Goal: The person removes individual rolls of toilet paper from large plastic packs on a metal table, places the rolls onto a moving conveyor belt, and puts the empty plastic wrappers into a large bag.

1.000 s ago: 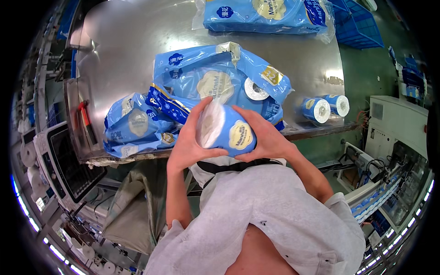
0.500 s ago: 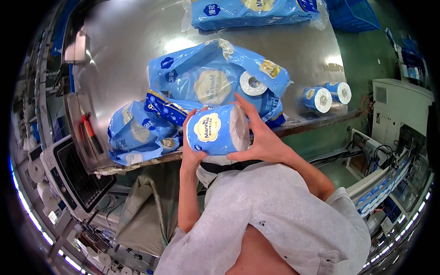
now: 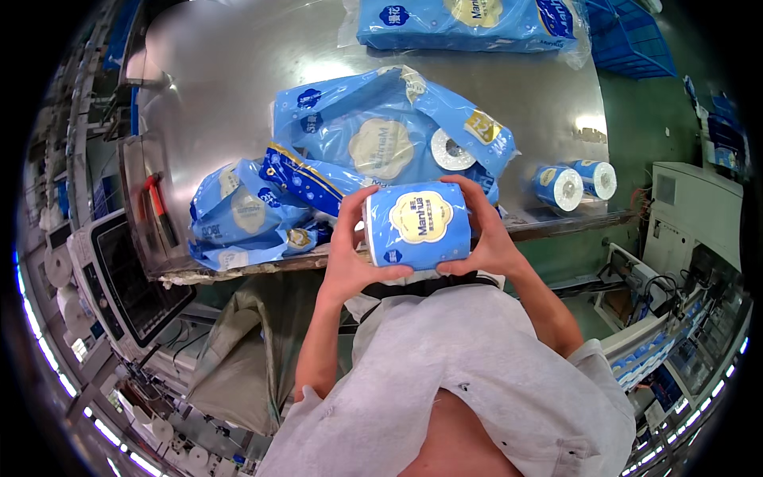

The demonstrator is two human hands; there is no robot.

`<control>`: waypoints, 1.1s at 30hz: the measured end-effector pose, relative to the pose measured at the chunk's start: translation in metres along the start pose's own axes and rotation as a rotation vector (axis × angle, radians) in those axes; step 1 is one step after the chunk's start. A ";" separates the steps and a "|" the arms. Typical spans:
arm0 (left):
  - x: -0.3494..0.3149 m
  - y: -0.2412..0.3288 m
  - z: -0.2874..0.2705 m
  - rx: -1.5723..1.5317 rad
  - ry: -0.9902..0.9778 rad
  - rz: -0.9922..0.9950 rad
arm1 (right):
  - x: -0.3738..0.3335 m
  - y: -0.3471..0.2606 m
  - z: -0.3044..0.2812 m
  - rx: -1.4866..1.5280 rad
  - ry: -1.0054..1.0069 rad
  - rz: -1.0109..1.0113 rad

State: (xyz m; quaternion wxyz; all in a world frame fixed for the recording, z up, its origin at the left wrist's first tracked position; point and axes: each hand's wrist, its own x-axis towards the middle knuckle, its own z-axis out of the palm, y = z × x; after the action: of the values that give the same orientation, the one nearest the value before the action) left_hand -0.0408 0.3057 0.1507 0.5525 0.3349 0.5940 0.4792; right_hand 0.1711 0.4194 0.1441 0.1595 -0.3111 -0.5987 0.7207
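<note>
Between my two hands I hold a toilet roll [image 3: 419,226] in blue printed wrap with a cream label. My left hand [image 3: 350,246] grips its left end, thumb below and fingers over the top. On its right end my right hand [image 3: 486,234] has the same kind of grip. The roll is just in front of the table edge. Behind it lies an opened blue plastic bag [image 3: 381,147] with one wrapped roll [image 3: 451,151] inside, its white end showing. A crumpled blue bag [image 3: 246,213] lies to its left.
Two wrapped rolls [image 3: 559,189] lie at the table's right edge. A full blue pack [image 3: 469,24] lies at the back of the metal table [image 3: 222,87]. A red-handled tool [image 3: 155,197] is at the left. A blue crate [image 3: 628,36] stands beyond the right corner.
The held roll has moved a little right and turned, so its label faces up and its right white end no longer shows. Both hands have kept hold of it.
</note>
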 end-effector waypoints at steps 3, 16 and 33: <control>0.020 -0.002 0.008 0.059 -0.082 -0.075 | 0.000 0.008 -0.014 0.011 0.079 0.048; 0.041 -0.108 0.029 0.914 -0.278 0.305 | 0.017 0.137 -0.205 -1.423 0.655 0.496; 0.036 -0.078 -0.006 0.672 -0.108 0.052 | 0.113 0.086 -0.097 -1.260 -0.169 0.217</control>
State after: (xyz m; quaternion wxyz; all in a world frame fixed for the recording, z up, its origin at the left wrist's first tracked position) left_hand -0.0423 0.3134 0.0646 0.4296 0.5381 0.6800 0.2520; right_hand 0.1604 0.5415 0.0237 -0.1751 -0.3462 -0.8828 0.2650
